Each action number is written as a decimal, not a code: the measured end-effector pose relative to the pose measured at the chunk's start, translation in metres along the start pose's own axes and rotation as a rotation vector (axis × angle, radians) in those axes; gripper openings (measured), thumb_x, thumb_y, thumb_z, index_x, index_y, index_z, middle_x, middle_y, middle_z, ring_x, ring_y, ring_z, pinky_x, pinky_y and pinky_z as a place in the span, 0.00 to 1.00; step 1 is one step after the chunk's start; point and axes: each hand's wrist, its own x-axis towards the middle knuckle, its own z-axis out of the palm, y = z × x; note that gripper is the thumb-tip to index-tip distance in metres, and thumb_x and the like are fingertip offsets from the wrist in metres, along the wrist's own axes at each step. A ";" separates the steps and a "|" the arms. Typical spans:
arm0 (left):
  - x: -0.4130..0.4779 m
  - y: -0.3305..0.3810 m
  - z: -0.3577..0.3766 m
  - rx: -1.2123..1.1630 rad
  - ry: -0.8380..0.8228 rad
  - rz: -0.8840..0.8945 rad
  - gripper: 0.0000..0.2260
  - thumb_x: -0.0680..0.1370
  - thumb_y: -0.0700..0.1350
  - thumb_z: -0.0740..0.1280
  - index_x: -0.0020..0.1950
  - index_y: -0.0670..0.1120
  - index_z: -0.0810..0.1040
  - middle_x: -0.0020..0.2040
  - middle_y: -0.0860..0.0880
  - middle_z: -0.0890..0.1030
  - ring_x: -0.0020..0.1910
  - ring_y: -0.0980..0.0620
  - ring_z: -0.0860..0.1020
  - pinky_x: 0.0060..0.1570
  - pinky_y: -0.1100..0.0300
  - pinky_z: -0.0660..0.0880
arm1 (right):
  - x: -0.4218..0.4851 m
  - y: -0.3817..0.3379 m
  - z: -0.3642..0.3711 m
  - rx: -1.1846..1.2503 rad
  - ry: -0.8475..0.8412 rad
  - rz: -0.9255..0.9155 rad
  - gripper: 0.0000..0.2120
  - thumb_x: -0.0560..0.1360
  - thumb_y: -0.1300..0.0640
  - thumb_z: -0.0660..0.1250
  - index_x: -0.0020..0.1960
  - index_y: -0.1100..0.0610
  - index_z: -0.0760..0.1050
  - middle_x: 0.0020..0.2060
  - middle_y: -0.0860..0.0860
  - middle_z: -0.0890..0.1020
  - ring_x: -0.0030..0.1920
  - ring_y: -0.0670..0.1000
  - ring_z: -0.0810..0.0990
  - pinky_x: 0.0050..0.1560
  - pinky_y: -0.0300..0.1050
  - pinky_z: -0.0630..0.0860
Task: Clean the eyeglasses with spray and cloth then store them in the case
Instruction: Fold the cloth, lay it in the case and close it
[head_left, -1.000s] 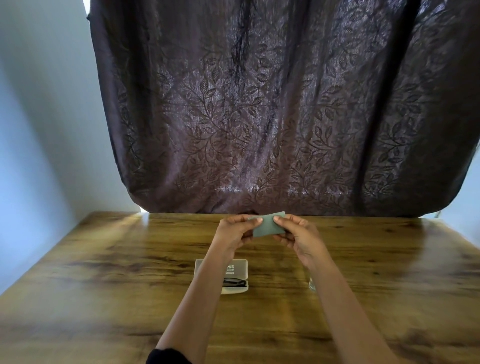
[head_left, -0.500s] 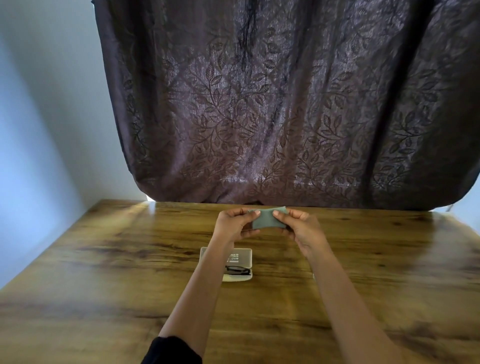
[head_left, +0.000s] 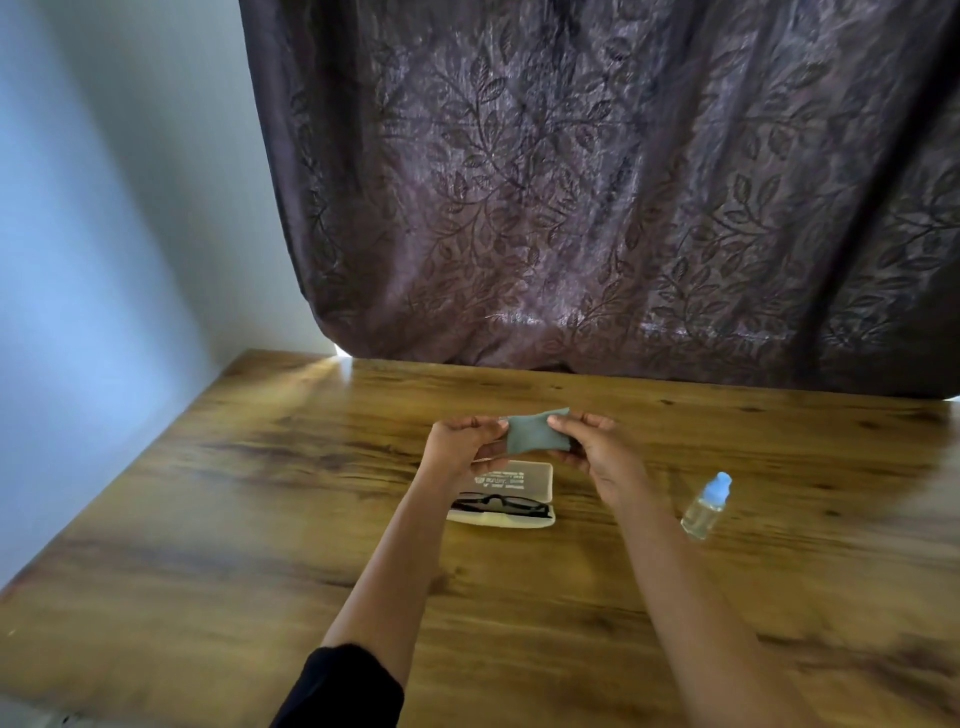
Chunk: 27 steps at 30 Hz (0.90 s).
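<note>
**A:** How far along with the task?

**B:** Hard to pin down from one view. Black-framed eyeglasses (head_left: 498, 503) lying folded inside the open case (head_left: 500, 520), directly below the two grips and a little nearer the wearer. Either cleaned and put back, or not yet lifted out (no visible droplets or smears on the lenses at this size to settle it).

**A:** So what is left?

**B:** At the least, by this reading, shutting the lid of the case. If no cleaning has happened, then all of it: lifting out, spraying, wiping, returning, closing.

**A:** And the grips themselves?

**B:** Both raised above the bench (head_left: 260, 493), close together. On one side the left grip (head_left: 462, 441), on the other the right grip (head_left: 597, 448), each pinching a side edge of a small grey-green cloth (head_left: 535, 434) between thumb and fingers. Neither released, neither clenched on nothing. Cloth pulled fairly flat between them, possibly folded; cannot tell for sure.

**A:** Touching anything else?

**B:** No. Well clear of the case and of the spray bottle (head_left: 706, 506).

**A:** Where is that bottle?

**B:** Standing to the right of the right grip and nearer the wearer, apart from the case. Clear body, pale blue cap, untouched.

**A:** And the surroundings?

**B:** Beyond the grips, a dark leaf-patterned curtain (head_left: 571, 182). Far off to the left of the left grip, a pale wall (head_left: 104, 208).
</note>
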 end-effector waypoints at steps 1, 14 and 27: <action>0.004 -0.002 -0.004 0.013 0.012 -0.002 0.01 0.75 0.38 0.68 0.43 0.41 0.78 0.37 0.46 0.81 0.32 0.56 0.80 0.35 0.61 0.79 | 0.002 0.002 0.003 0.000 0.009 0.006 0.04 0.71 0.65 0.69 0.40 0.58 0.77 0.37 0.54 0.81 0.37 0.48 0.80 0.28 0.34 0.76; 0.065 -0.048 -0.063 0.393 0.342 -0.079 0.11 0.72 0.43 0.70 0.55 0.46 0.80 0.52 0.48 0.82 0.49 0.51 0.77 0.47 0.59 0.71 | 0.018 0.022 0.021 -0.014 0.114 0.090 0.03 0.71 0.65 0.69 0.42 0.59 0.76 0.41 0.55 0.80 0.42 0.50 0.80 0.29 0.34 0.78; 0.085 -0.069 -0.075 0.460 0.251 -0.136 0.05 0.73 0.42 0.70 0.48 0.47 0.82 0.50 0.45 0.82 0.49 0.46 0.80 0.54 0.51 0.78 | 0.014 0.034 0.021 0.011 0.187 0.079 0.02 0.72 0.64 0.69 0.42 0.59 0.76 0.42 0.56 0.79 0.44 0.51 0.79 0.28 0.35 0.79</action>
